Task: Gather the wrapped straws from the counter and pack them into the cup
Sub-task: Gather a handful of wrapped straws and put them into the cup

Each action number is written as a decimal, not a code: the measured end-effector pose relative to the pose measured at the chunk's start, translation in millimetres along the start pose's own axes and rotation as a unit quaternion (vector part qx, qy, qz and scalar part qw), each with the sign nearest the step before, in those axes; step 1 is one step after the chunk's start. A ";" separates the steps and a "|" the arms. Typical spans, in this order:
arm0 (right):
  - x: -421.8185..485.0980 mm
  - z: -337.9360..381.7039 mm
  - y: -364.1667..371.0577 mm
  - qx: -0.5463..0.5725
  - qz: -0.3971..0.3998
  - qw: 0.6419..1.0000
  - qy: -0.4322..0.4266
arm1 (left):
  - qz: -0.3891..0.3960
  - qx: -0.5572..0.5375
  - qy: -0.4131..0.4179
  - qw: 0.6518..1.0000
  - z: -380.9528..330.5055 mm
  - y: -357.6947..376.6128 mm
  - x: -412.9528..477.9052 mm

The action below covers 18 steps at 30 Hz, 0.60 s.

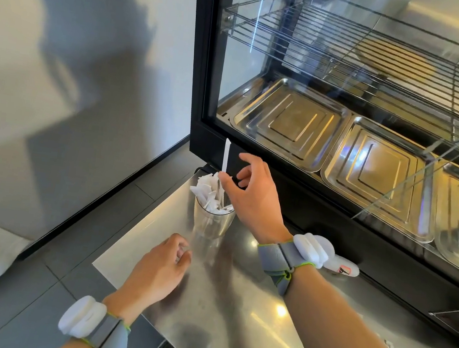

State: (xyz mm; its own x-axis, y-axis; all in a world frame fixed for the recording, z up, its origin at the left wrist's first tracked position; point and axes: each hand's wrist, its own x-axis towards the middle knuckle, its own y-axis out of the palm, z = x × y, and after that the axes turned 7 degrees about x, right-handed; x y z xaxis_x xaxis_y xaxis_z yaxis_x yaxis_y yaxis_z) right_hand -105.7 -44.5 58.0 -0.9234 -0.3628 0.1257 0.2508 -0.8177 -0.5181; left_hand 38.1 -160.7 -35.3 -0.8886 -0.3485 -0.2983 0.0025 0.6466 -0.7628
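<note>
Right now your right hand [249, 194] is raised over the clear cup [212, 221], with thumb and forefinger pinched on one wrapped straw [226, 155]. That straw stands nearly upright, its top end well above your fingers and its lower end down among the others at the cup's mouth. Your remaining fingers on that hand are spread loosely and touch nothing.

Your left hand [160, 270] sits low over the steel counter [231, 321], just beside the base of the cup on its near side. Its fingers are curled partway, relaxed, and nothing is held in them; whether the fingertips touch the cup you cannot tell from this angle.

The cup stands upright near the far left corner of the counter, close to the black frame of the glass display case [346, 131]. A bundle of wrapped straws [208, 191] already fills it, the white paper ends fanning out to the left above the rim.

You wear a grey strap with a white padded unit on each wrist [293, 259]. Inside the case, metal trays [288, 123] lie side by side under a wire rack [357, 53]. Grey floor tiles [26, 307] show to the left of the counter.
</note>
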 end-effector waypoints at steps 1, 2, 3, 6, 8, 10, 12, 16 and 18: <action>1.7 1.9 1.1 0.000 0.000 1.000 0.004 | -0.001 -0.001 0.000 1.000 0.2 -0.3 -0.4; 3.6 3.2 2.4 -0.007 0.001 1.000 0.001 | -0.001 -0.003 -0.001 1.000 0.3 -0.3 -0.8; 5.4 4.3 3.8 -0.020 0.003 1.000 -0.007 | -0.002 -0.004 0.000 1.000 0.2 0.1 -0.9; 10.2 6.7 8.7 -0.047 -0.004 0.999 -0.024 | -0.001 0.002 0.000 1.000 0.8 0.2 -2.2; 10.7 3.4 11.8 -0.075 0.000 0.997 -0.031 | -0.002 0.006 -0.001 1.000 2.1 0.3 -2.6; 7.4 -4.1 14.3 -0.103 0.022 0.994 -0.023 | -0.001 0.008 -0.001 1.000 2.9 0.1 -2.8; 1.4 -13.4 15.0 -0.125 0.042 0.991 -0.007 | 0.003 0.009 0.001 1.000 2.3 1.0 -2.7; -10.4 -19.4 4.0 -0.078 0.028 0.997 0.012 | 0.017 0.008 0.010 1.000 -2.9 4.0 -2.9; -16.1 -21.1 -5.3 -0.037 0.014 0.999 0.004 | 0.022 0.008 0.017 1.000 -7.2 5.7 -2.4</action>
State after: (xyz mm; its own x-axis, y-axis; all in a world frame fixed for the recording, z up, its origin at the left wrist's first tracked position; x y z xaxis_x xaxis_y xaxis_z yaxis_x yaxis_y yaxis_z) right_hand -98.3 -24.9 40.9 -0.9188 -0.3810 0.1028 0.2551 -0.7722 -0.5819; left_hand 37.0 -151.2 -34.8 -0.9026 -0.2970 -0.3116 0.0484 0.6492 -0.7591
